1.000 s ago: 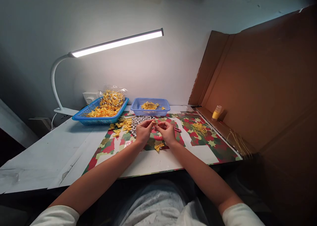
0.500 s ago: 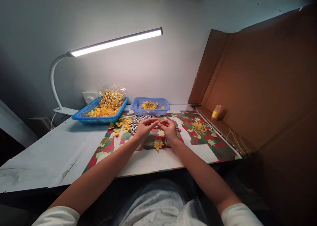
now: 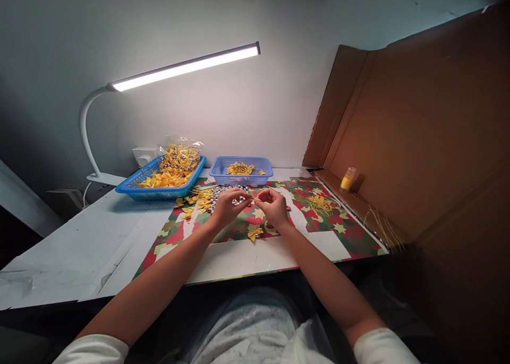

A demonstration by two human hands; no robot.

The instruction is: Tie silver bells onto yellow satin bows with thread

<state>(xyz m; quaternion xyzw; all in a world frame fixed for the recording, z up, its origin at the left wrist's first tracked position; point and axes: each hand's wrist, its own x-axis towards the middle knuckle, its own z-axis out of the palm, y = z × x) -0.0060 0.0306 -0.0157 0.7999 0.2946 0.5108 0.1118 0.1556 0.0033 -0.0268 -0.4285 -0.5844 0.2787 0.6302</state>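
Note:
My left hand [image 3: 228, 210] and my right hand [image 3: 273, 208] meet fingertip to fingertip above the middle of the patterned mat, both closed in a pinch. Between them runs a thin yellow cord [image 3: 258, 221], too fine to follow fully. From it a yellow ribbon bow [image 3: 254, 234] with a small silver bell hangs or rests just above the mat. Behind my left hand lies a heap of silver bells [image 3: 217, 195], partly covered by the fingers. Loose yellow bows [image 3: 204, 198] lie left of the bells. A red-handled tool [image 3: 288, 208] shows only partly behind my right hand.
A blue basket [image 3: 139, 194] heaped with yellow bows stands back left. A second blue basket [image 3: 241, 180] holds fewer pieces. Yellow cords [image 3: 320, 205] lie on the right, near a cardboard wall [image 3: 418, 130] and a small yellow-filled bottle [image 3: 348, 179]. A lit lamp [image 3: 187, 68] hangs overhead.
My hands have drawn slightly apart, the left one shifting a little left, and the cord between the fingertips shows more. The bow stays in about the same place.

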